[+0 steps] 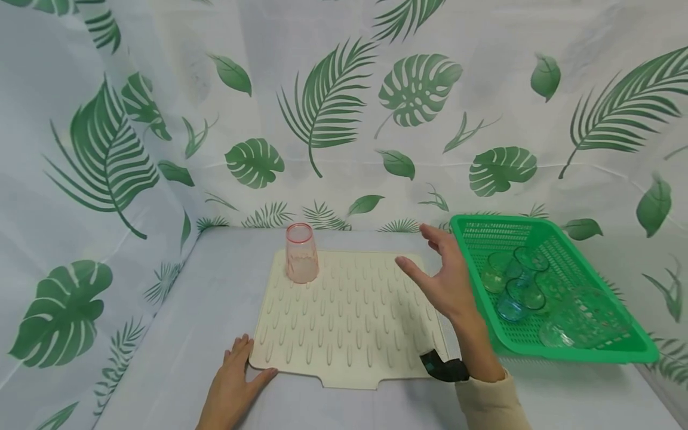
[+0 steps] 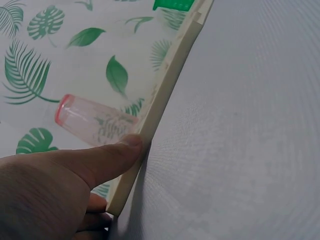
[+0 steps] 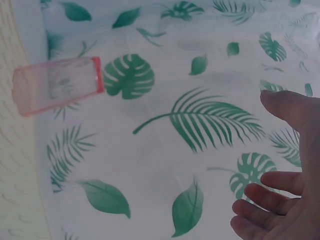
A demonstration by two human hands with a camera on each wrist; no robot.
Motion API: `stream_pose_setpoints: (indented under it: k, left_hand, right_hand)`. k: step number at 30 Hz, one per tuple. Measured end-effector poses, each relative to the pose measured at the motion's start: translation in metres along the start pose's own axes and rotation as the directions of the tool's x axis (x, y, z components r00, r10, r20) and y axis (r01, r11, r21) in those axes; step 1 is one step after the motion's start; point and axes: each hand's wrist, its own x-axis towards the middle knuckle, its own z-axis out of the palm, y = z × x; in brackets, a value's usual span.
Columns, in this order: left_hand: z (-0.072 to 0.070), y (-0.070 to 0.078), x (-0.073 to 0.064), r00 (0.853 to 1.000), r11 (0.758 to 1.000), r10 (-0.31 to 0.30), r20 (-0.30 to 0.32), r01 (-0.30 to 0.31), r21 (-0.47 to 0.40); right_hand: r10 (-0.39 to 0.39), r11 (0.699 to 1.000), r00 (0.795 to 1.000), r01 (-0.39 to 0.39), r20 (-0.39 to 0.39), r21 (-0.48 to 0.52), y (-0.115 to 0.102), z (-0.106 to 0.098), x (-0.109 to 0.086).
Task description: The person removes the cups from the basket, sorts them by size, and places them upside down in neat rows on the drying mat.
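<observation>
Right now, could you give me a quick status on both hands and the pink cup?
Left hand pressing mat corner. Right hand open above mat, empty. Pink cup inverted at mat's far corner, path unobstructed.

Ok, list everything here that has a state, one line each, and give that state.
pink cup: upside down on the far left of the mat, untouched.
drying mat: flat on the table, near-left corner held.
green basket: on the table right of the mat, holds clear cups.
clear cups: lying loose in the basket.
left hand: rests on the mat's corner.
right hand: open, raised above the mat, empty.
</observation>
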Motion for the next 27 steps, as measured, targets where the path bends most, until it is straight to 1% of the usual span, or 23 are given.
stream_pose_setpoints:
  k: [2, 4, 7, 11, 15, 18, 21, 25, 27]
  left_hand:
    - [0.0, 0.0, 0.0, 1.0, 1.0, 0.0, 0.002, 0.0, 0.001]
    - [0.0, 0.0, 0.0, 1.0, 1.0, -0.004, 0.009, 0.004, -0.003]
    - [0.0, -0.001, 0.0, 1.0, 1.0, -0.005, 0.009, 0.005, -0.017]
    - [0.0, -0.002, 0.0, 1.0, 1.0, -0.005, 0.014, 0.005, -0.028]
    - [0.0, -0.002, 0.0, 1.0, 1.0, -0.013, 0.027, 0.014, -0.025]
    - [-0.001, -0.003, 0.0, 1.0, 1.0, -0.006, 0.022, 0.007, -0.016]
    - [-0.001, -0.002, 0.0, 1.0, 1.0, -0.011, 0.026, 0.011, -0.01]
    - [-0.002, -0.002, 0.0, 0.999, 1.0, -0.008, 0.034, 0.008, -0.003]
    - [-0.002, -0.002, -0.001, 0.999, 1.0, 0.002, 0.034, -0.002, -0.001]
  right_hand:
    - [-0.002, 1.0, 0.999, 0.002, -0.038, -0.002, 0.003, -0.008, -0.001]
    - [0.014, 1.0, 0.997, -0.015, -0.071, -0.005, 0.006, -0.018, -0.002]
    - [0.073, 0.997, 0.991, -0.076, -0.116, -0.02, 0.008, -0.034, -0.003]
    - [0.166, 0.983, 0.973, -0.176, -0.163, -0.054, 0.011, -0.057, -0.007]
    - [0.207, 0.969, 0.949, -0.232, -0.238, -0.084, 0.017, -0.079, -0.011]
    - [0.233, 0.958, 0.923, -0.272, -0.306, -0.09, 0.023, -0.095, -0.015]
    - [0.266, 0.942, 0.887, -0.322, -0.376, -0.092, 0.031, -0.11, -0.02]
    - [0.349, 0.898, 0.831, -0.429, -0.433, -0.1, 0.04, -0.127, -0.028]
    - [0.382, 0.874, 0.809, -0.473, -0.448, -0.109, 0.044, -0.134, -0.032]
